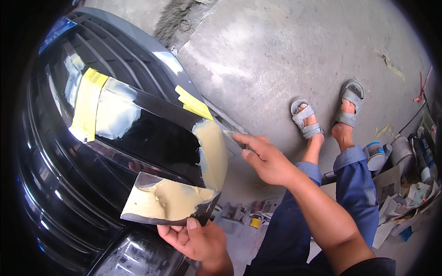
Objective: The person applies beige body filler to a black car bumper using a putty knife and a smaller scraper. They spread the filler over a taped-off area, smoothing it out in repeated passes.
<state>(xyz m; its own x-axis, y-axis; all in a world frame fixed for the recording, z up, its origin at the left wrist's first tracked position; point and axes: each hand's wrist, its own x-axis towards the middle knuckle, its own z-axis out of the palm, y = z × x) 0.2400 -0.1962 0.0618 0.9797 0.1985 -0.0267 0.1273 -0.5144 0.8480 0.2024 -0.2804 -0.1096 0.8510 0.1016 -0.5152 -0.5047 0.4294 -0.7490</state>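
Observation:
My left hand [198, 239] grips the lower edge of a dark flat board [147, 179], thumb on top. Cream body filler [177, 200] is spread thickly over most of it. A putty knife [235, 139], seen nearly edge-on, is pinched in my right hand [264, 158]. Its blade tip is close to the right end of a glossy black car grille panel [156, 142], where a smooth patch of cream filler [212, 154] covers the corner. I cannot tell whether the blade touches the patch. Yellow masking tape [88, 103] crosses the panel's left part, beside whitish filler [117, 108].
Another yellow tape strip [193, 102] sticks up along the panel's upper edge. Black grille slats [60, 193] fill the left side. My sandalled feet [306, 118] stand on the concrete floor [271, 50]. Cans [375, 156], bottles and crumpled paper [410, 202] lie at the right.

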